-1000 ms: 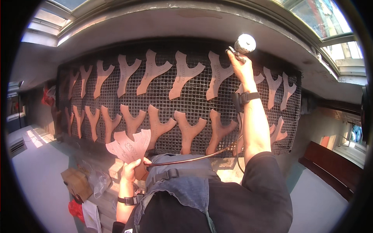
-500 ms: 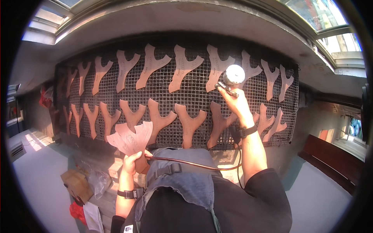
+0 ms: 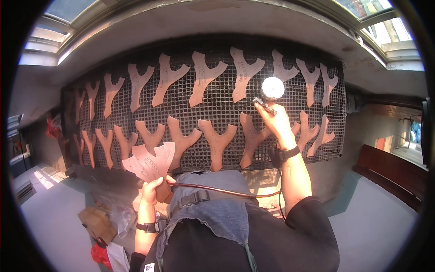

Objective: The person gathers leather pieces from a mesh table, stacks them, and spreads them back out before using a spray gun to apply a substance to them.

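My left hand (image 3: 151,191) is closed round a fanned bunch of tan, leather-like Y-shaped pieces (image 3: 152,162), at the near left edge of the mesh rack. My right hand (image 3: 277,121) grips a spray gun (image 3: 265,105) with a round, brightly lit cup on top, held above the rack's right half. From the right side a reddish-brown hose (image 3: 222,190) crosses in front of my waist towards my left hand. Below the gun, two rows of similar Y-shaped pieces lie on the mesh, among them a far-row piece (image 3: 244,75) left of the cup. Whether spray comes out cannot be made out.
The dark mesh rack (image 3: 186,106) spans the space before me, with a low wall and windows behind it. At lower left are a cardboard box (image 3: 97,224), clear plastic and a red bag (image 3: 100,256). A dark red bench (image 3: 389,174) stands at the right.
The rack and its pieces have shifted left in view. The spray gun now sits right of the far-row piece whose edge it overlapped before. My left hand keeps its bunch.
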### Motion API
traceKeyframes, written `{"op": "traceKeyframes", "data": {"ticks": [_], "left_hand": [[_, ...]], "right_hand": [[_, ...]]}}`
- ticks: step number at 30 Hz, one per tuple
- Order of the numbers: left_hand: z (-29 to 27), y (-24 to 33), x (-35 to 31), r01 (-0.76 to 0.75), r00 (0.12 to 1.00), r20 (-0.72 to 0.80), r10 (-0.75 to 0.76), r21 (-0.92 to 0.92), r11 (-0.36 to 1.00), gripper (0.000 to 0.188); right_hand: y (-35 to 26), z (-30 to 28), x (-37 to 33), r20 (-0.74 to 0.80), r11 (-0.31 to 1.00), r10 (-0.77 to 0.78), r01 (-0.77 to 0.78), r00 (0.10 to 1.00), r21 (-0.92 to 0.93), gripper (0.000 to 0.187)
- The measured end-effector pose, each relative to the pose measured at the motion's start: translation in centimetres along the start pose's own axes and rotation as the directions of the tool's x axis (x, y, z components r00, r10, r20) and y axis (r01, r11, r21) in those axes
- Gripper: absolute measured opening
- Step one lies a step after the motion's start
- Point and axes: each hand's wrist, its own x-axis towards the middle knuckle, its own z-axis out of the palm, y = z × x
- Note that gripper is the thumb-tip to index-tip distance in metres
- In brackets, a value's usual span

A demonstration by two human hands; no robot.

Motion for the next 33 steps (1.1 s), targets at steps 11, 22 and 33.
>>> {"op": "traceKeyframes", "data": {"ticks": [11,22,33], "left_hand": [[1.1,0.1,-0.9,0.007,0.999,-0.049,-0.006,0.025,1.000,0.038],[-2.3,-0.4,-1.0,0.010,1.000,-0.009,-0.010,0.011,1.000,0.036],[-12.6,0.3,-2.8,-0.013,0.997,0.078,0.013,0.002,1.000,0.037]], "right_hand": [[3.0,-3.3,11.8,-0.308,0.996,0.054,-0.071,0.950,-0.046,0.045],[0.7,-3.8,10.4,-0.455,0.999,-0.044,0.025,0.889,-0.048,0.045],[-3.7,4.9,-2.6,-0.190,0.987,0.120,-0.139,0.974,-0.086,0.043]]}}
